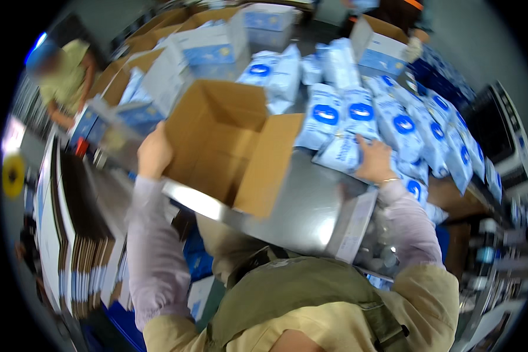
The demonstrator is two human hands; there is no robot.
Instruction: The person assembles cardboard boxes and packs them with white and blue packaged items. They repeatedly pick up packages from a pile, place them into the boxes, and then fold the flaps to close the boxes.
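The metal table point(302, 202) is occupied along its far and right parts by a crowd of blue-and-white packets point(402, 123), some overlapped by others. The near left of the table is taken up by an open cardboard box point(223, 141), its brown inside turned up toward the head and one flap folded outward on the right.

The left forearm point(157, 252), in a pale lilac sleeve, is raised almost straight from the lower edge, its outline slightly blurred. The right forearm point(413, 220) is slanted up and inward from the lower right, its elbow held wide of the body.

The left hand point(155, 152) is set at the box's left edge, with the knuckles uppermost; the fingertips are hidden, so whether the wall is pinched cannot be told. The right hand point(376, 159) is laid palm down at the right end of a packet point(338, 152) lying just right of the box. One finger is extended forward, apart from the others; whether the packet is gripped or merely touched cannot be told. A thin bracelet point(388, 180) is worn at the right wrist.
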